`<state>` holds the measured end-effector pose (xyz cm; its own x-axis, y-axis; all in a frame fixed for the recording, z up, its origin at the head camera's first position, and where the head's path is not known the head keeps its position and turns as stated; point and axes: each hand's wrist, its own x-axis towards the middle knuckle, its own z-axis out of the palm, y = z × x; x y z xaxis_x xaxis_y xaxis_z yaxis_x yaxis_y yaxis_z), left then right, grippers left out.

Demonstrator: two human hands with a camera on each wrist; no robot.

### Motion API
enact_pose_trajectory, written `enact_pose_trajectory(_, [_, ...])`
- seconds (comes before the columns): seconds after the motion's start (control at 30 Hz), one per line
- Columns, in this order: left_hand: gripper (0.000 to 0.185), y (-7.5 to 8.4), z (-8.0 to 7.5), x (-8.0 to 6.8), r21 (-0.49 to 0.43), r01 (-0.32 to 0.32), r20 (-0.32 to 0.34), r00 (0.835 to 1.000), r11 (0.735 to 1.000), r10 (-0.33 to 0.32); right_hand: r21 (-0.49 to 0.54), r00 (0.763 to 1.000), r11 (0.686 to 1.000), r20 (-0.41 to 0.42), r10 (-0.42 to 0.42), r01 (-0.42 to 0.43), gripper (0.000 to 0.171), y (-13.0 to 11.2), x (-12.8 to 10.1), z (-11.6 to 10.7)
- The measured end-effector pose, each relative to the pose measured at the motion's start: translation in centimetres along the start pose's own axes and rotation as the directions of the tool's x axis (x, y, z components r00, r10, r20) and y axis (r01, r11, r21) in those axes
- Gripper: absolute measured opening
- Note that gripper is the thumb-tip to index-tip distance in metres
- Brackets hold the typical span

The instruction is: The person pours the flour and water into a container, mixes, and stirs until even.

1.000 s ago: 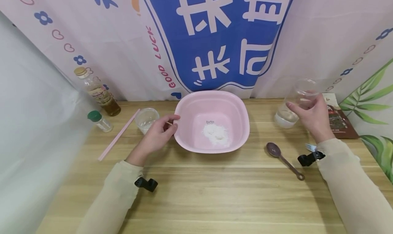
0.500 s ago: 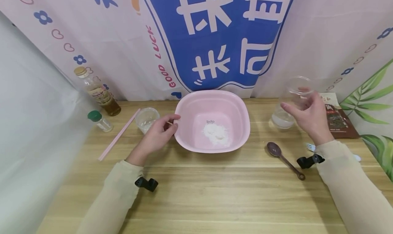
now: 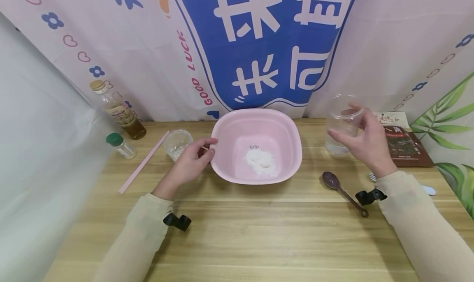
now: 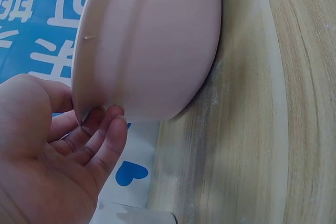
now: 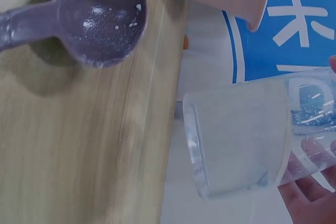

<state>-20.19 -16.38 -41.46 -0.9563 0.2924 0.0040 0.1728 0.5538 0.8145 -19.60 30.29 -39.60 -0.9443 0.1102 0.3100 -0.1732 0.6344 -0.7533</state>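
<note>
A pink basin (image 3: 292, 150) stands mid-table with a heap of white powder (image 3: 260, 162) on its floor. My left hand (image 3: 189, 160) pinches its left rim, thumb on one side and curled fingers under the lip in the left wrist view. To the right of the basin, my right hand (image 3: 366, 144) grips a clear plastic cup (image 3: 336, 145) from its right side. Cloudy liquid fills its lower part. In the right wrist view the cup's base (image 5: 197, 145) appears slightly off the table.
A brown measuring spoon (image 3: 331, 180) lies right of the basin, a fork (image 3: 428, 190) under the right forearm, a brown packet (image 3: 405, 146) behind. At left are a glass cup (image 3: 175, 142), pink chopsticks (image 3: 144, 162), a green-capped shaker (image 3: 120, 145) and an oil bottle (image 3: 124, 116).
My right hand has moved left with the clear cup, toward the basin, showing more of the brown packet. My left hand stays on the basin rim.
</note>
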Motion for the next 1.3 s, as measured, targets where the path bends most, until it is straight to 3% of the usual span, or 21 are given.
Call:
enact_pose_trajectory(0.3, [0.039, 0.1, 0.0, -0.1, -0.003, -0.001, 0.002, 1.0, 1.0, 0.001, -0.029, 0.993, 0.993, 0.032, -0.111, 0.112, 0.089, -0.8, -0.3, 0.5])
enact_pose_trajectory(0.5, [0.04, 0.0, 0.1, -0.1, -0.01, -0.005, 0.007, 1.0, 1.0, 0.005, -0.074, 0.971, 0.968, 0.03, -0.239, 0.24, 0.09, -1.1, -0.3, 1.0])
enact_pose_trajectory(0.93, [0.04, -0.1, 0.0, -0.2, -0.019, 0.002, 0.004, 1.0, 1.0, -0.002, -0.235, 0.89, 0.859, 0.102, -0.444, 0.455, 0.093, -1.8, -0.3, 1.7])
enact_pose_trajectory(1.3, [0.039, 0.0, 0.0, -0.1, -0.026, 0.005, 0.004, 1.0, 1.0, -0.005, -0.362, 0.872, 0.794, 0.182, -0.453, 0.488, 0.094, -2.6, -0.7, 2.0])
